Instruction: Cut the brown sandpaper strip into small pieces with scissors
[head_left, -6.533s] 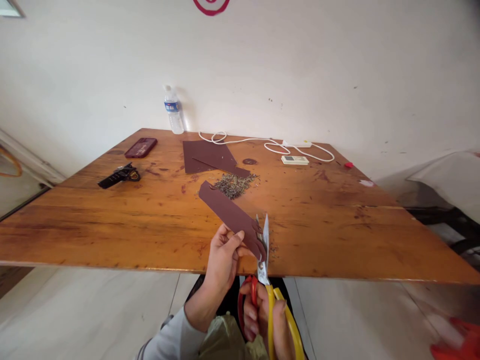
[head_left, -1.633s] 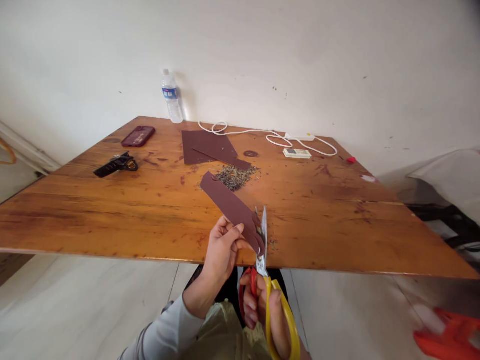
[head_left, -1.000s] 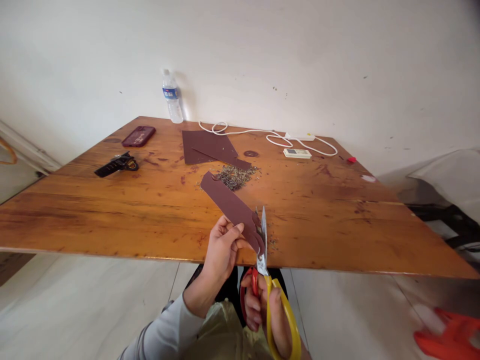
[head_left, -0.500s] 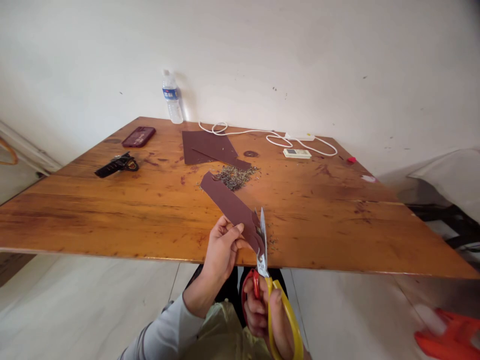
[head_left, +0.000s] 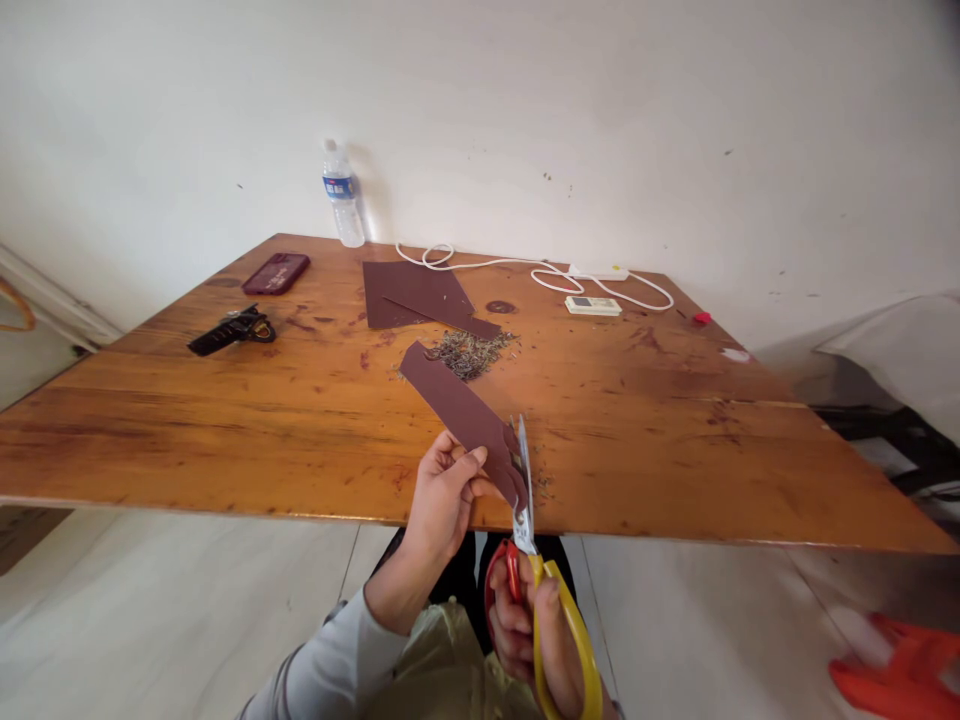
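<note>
Between the thumb and fingers of my left hand [head_left: 444,492] is a strip of dark maroon sheet [head_left: 461,405], which looks like card or leather; I cannot tell which. Its right edge is cut into curves. My right hand [head_left: 529,625] grips scissors [head_left: 523,500] with one red and one yellow handle. Their blades point away from me, at the strip's near right edge, and stand almost closed. Just beyond the strip lies a pile of small shreds [head_left: 471,352]. Behind it are a larger maroon sheet [head_left: 394,292] and a narrow maroon offcut [head_left: 450,318].
On the wooden table [head_left: 645,440], a black clip-like object [head_left: 232,330] and a maroon phone [head_left: 277,273] lie left. A water bottle [head_left: 345,205] stands by the wall. White cable [head_left: 495,265], a power strip [head_left: 598,272] and a white remote [head_left: 592,306] lie at the back.
The scissor blades have closed a little at the strip's edge. My left hand and the strip have hardly moved.
</note>
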